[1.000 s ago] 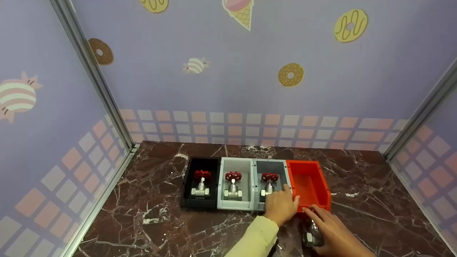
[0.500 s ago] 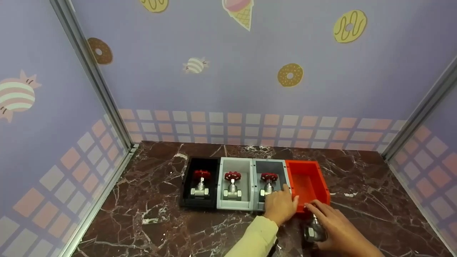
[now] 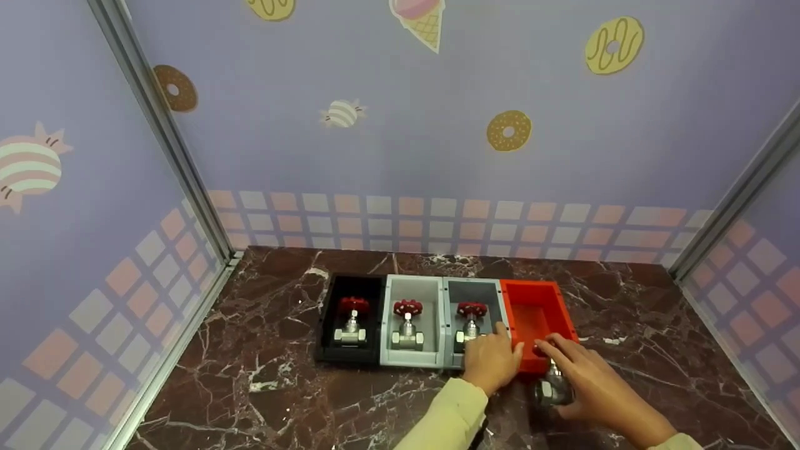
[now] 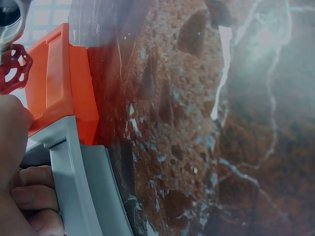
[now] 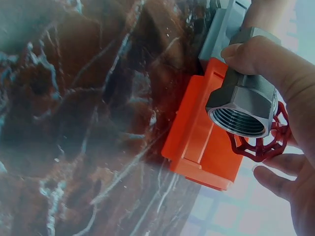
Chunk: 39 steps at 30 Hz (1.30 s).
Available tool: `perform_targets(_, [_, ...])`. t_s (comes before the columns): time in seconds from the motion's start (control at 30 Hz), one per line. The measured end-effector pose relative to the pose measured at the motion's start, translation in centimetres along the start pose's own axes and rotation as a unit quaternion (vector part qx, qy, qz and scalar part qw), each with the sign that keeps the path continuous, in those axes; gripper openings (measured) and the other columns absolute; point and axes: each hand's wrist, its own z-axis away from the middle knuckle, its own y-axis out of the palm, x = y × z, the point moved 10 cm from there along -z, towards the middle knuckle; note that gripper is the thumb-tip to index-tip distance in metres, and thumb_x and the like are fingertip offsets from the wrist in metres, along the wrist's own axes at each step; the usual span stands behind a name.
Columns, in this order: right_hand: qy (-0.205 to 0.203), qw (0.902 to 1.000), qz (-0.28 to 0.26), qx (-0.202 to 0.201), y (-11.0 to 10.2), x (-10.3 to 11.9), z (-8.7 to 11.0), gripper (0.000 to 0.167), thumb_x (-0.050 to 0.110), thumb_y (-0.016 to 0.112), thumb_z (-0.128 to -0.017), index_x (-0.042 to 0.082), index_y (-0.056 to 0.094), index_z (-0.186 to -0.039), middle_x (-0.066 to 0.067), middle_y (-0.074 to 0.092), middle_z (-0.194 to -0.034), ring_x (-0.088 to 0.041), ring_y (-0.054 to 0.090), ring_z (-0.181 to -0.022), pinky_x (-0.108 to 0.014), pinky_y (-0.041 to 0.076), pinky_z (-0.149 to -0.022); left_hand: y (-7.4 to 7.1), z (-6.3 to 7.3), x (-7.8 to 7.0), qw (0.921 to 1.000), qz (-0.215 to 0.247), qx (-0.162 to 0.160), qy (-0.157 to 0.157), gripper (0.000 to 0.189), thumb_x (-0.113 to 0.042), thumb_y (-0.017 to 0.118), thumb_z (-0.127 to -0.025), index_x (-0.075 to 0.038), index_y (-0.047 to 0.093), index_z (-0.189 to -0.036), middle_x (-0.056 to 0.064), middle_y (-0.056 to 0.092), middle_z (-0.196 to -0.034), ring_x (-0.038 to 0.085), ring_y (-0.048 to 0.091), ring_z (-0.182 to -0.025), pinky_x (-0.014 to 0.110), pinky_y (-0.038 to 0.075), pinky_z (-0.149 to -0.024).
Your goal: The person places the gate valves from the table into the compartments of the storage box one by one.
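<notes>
My right hand [image 3: 587, 381] grips a metal gate valve [image 3: 553, 384] just in front of the orange-red bin [image 3: 531, 322]. In the right wrist view the thumb lies across the valve body [image 5: 246, 93], while other fingers are at its red handwheel [image 5: 261, 150]; a threaded opening faces the camera. The left hand [image 3: 490, 359] holds the adjoining front walls of the grey bin [image 3: 473, 291] and the orange-red bin. Its fingers curl inside the grey bin in the left wrist view. A similar valve [image 3: 470, 325] stands in the grey bin, partly covered by that hand.
To the left, a white bin [image 3: 415, 287] and a black bin [image 3: 356, 284] continue the row, each with a valve standing inside. The row sits on a dark red marbled tabletop [image 3: 281, 387]. Patterned panels [image 3: 406, 150] enclose the back and both sides.
My right hand has carried the valve forward and slightly upward, closer to the orange-red bin's front wall. The left hand stays in place on the bins.
</notes>
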Motion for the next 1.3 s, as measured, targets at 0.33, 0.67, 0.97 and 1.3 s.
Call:
perform_targets(0.33, [-0.015, 0.9999, 0.002, 0.006, -0.3, -0.5, -1.5, 0.103, 0.022, 0.093, -0.049, 0.007, 0.047, -0.141, -0.024, 0.05, -0.139, -0.045, 0.054, -0.121, -0.063, 0.045, -0.09, 0.3, -0.1, 0.1, 0.9998, 0.005, 0.015, -0.007, 0.043, -0.056, 0.05, -0.091, -0.018, 0.057, -0.108, -0.001, 0.069, -0.072, 0.019, 0.064, -0.062, 0.034, 0.045, -0.054])
perform_targets(0.67, [0.006, 0.9995, -0.017, 0.025, 0.2, -1.9, -2.7, 0.102, 0.023, 0.092, -0.055, 0.009, 0.043, -0.144, -0.025, 0.046, -0.144, -0.045, 0.054, -0.122, -0.063, 0.044, -0.093, 0.2, 0.0, 0.2, 0.9998, 0.015, 0.007, -0.007, 0.042, -0.057, 0.051, -0.091, -0.018, 0.057, -0.106, 0.0, 0.07, -0.071, 0.019, 0.065, -0.062, 0.034, 0.046, -0.054])
perform_targets(0.97, [0.018, 0.9987, -0.026, 0.039, 0.7, -2.8, -3.9, 0.102, 0.023, 0.092, -0.055, 0.008, 0.043, -0.144, -0.025, 0.045, -0.144, -0.046, 0.054, -0.12, -0.059, 0.046, -0.093, -0.2, 0.2, -0.1, 0.9996, -0.017, -0.02, 0.01, 0.044, -0.057, 0.049, -0.092, -0.017, 0.057, -0.106, -0.001, 0.067, -0.067, 0.018, 0.063, -0.057, 0.033, 0.044, -0.049])
perform_targets(1.3, [0.005, 0.9991, -0.032, 0.026, 0.9, -3.2, -5.2, 0.099, 0.02, 0.092, -0.056, 0.001, 0.044, -0.14, -0.027, 0.048, -0.137, -0.046, 0.055, -0.117, -0.057, 0.047, -0.093, -0.5, 0.3, -0.2, 0.9987, -0.025, -0.04, 0.018, 0.041, -0.058, 0.049, -0.092, -0.018, 0.056, -0.099, -0.002, 0.064, -0.063, 0.017, 0.062, -0.054, 0.033, 0.043, -0.047])
